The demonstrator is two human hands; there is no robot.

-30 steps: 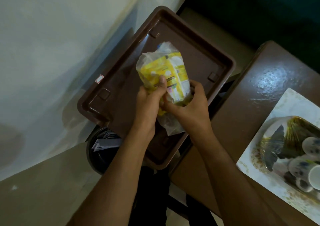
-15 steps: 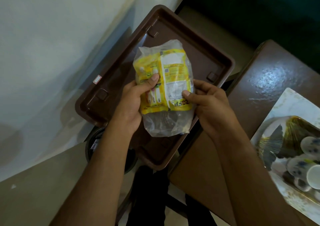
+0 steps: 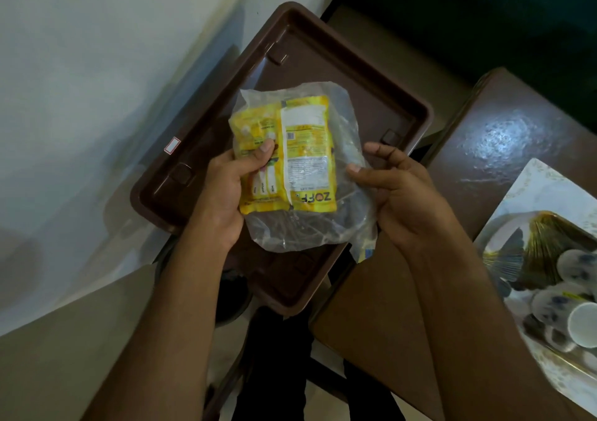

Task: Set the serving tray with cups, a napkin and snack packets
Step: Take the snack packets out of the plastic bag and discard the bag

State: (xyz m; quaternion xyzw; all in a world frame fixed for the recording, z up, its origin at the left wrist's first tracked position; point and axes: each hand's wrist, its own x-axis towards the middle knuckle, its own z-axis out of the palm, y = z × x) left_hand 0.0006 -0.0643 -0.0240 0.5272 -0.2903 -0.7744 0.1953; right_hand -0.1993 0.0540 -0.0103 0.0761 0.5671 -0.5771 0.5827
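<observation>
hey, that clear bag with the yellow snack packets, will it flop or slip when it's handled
The clear bag probably flops: its empty lower part sags crumpled. It looks glossy, so likely slippery; the left hand pins it with the thumb. The yellow packets inside look flat and light.

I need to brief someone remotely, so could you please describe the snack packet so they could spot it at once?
Find the brown tray beside the dark table. Above it, the left hand grips a clear bag holding the yellow snack packet, the only bright yellow thing here.
</observation>
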